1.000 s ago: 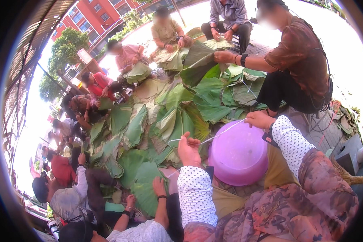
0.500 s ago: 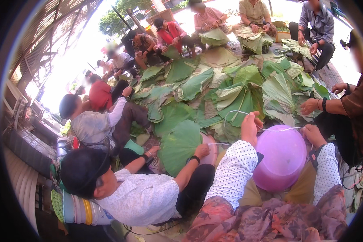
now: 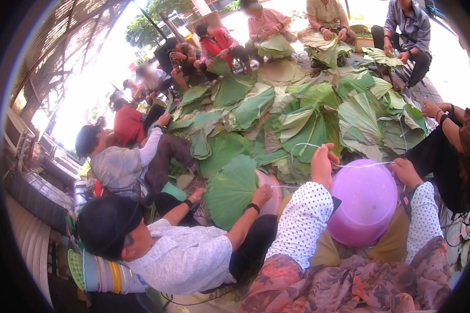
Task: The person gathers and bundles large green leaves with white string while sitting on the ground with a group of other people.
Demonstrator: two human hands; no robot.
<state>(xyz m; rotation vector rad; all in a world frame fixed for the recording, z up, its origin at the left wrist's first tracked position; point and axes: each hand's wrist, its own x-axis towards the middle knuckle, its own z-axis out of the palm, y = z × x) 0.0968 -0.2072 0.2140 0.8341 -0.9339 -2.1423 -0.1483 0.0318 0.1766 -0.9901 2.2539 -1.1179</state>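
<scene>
A white string point(image 3: 363, 166) runs between my two hands, just above an upturned purple plastic basin point(image 3: 363, 206) in my lap. My left hand point(image 3: 322, 166), closed, grips the string at the basin's left, and a loose end curls out beyond it over the leaves. At the basin's right edge, my right hand point(image 3: 406, 172) pinches the other part of the string. Beyond the basin lies a broad heap of large green lotus leaves point(image 3: 313, 130), apart from my hands.
At my left a person in a black cap point(image 3: 109, 224) holds a big green leaf point(image 3: 230, 193) by a pink basin point(image 3: 269, 195). Another person point(image 3: 462, 135) sits close on the right. Several people sit around the heap. Stacked tubs point(image 3: 107, 274) stand at lower left.
My hands and the string stay almost in place. The person on the right has drawn their hands back from the leaves.
</scene>
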